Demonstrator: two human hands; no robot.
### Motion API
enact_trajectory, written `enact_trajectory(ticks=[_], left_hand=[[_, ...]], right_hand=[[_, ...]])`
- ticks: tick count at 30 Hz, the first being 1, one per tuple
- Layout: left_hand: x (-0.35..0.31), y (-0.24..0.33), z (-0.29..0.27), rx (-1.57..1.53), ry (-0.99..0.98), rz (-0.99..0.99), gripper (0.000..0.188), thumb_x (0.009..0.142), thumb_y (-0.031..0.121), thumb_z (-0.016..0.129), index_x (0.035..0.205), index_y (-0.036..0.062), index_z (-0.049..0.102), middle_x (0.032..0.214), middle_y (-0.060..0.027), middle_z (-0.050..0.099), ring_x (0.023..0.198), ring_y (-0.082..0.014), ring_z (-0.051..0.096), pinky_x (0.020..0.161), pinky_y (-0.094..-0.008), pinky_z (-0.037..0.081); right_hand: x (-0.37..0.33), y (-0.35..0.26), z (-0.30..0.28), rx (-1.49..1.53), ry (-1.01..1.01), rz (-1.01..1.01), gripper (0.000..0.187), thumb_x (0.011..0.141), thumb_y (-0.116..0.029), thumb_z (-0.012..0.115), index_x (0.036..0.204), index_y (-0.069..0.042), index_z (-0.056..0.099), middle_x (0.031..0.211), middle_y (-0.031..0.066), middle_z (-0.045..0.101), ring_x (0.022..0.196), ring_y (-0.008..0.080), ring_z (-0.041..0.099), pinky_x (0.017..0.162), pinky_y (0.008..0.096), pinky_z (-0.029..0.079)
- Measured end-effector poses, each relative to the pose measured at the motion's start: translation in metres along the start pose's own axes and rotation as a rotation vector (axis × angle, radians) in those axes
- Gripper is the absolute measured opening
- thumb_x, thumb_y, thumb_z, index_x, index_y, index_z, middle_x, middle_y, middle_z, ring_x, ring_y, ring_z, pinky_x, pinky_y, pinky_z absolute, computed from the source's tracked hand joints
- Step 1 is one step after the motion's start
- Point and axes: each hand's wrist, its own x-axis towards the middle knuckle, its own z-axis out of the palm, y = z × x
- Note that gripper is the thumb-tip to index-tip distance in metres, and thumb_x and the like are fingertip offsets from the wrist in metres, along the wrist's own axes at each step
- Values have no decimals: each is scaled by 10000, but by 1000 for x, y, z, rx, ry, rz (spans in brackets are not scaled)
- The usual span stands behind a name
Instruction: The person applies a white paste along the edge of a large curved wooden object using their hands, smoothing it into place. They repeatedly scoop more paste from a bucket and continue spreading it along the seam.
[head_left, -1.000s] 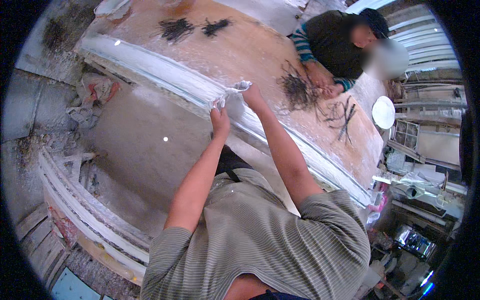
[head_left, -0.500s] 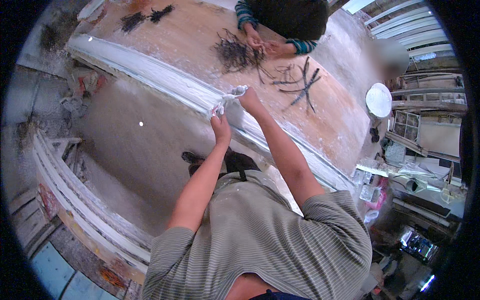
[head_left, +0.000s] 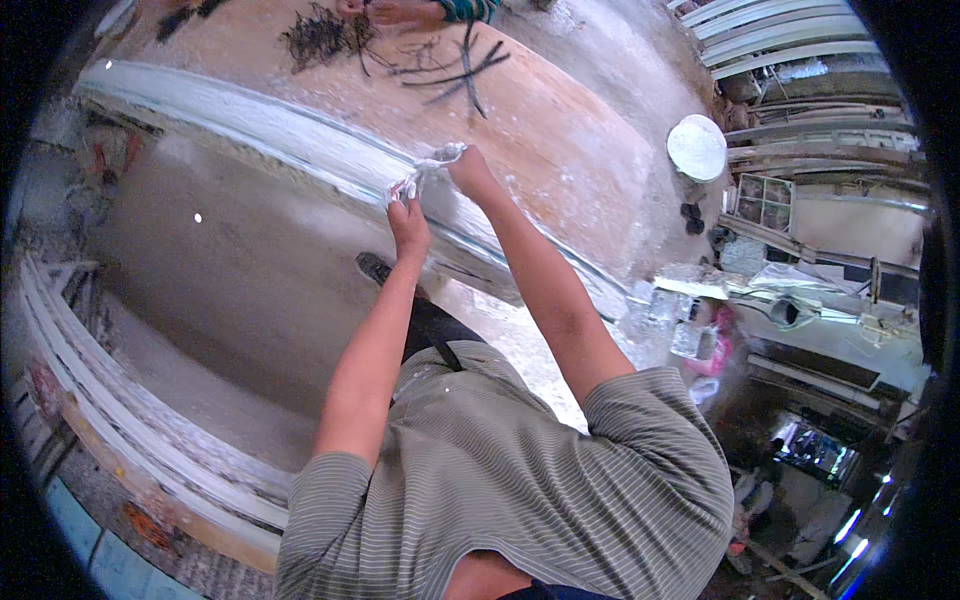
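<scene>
A long white moulding [head_left: 250,120] runs diagonally along the near edge of a brown tabletop [head_left: 570,130]. Over it, both hands close on a wet, white, paste-coated clump [head_left: 432,178] that stretches between them; its kind is hidden by the coating. My left hand [head_left: 407,222] grips the lower left end, fingers smeared white. At the upper right end is my right hand [head_left: 470,170], its fingers curled round the clump. Past the moulding lie a tangle of dark fibres [head_left: 322,42] and several dark crossed strips [head_left: 468,76].
A co-worker's forearm [head_left: 405,12] shows at the top edge beside the fibres. To the right, a round white basin [head_left: 697,148] stands on the floor near stacked long pieces [head_left: 790,45]. Pale curved mouldings [head_left: 130,400] lie at the lower left.
The view has shifted, so the table and basin sit further left and higher. The co-worker is now mostly out of view. My hands still hold the white clump over the moulding.
</scene>
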Motion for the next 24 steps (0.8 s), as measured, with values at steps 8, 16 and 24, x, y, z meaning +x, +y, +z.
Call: enact_trajectory(ticks=[8,16,24], left_hand=[[-132,-7,104,-43,-26,-50,327,956,205,513,1175,-38,529,1081,-220,605,1024,-338,569,914,-405,424],[-240,-8,195,38,93,-15,333,910,118,487,1180,-70,528,1093,-275,593,1059,-434,552,926,-454,414],[-332,-18,266,90,114,1,329,911,120,489,1188,-57,515,1084,-277,592,1044,-427,551,919,-457,410]], right_hand=[[-90,115,-100,101,0,80,261,737,-165,786,937,-5,735,842,66,718,736,124,628,683,308,497],[-162,175,-182,148,-66,47,227,745,-144,772,915,1,732,839,55,714,738,114,624,671,301,495],[-225,235,-252,96,-63,49,247,742,-193,782,894,-5,730,822,67,712,723,125,618,668,318,490]])
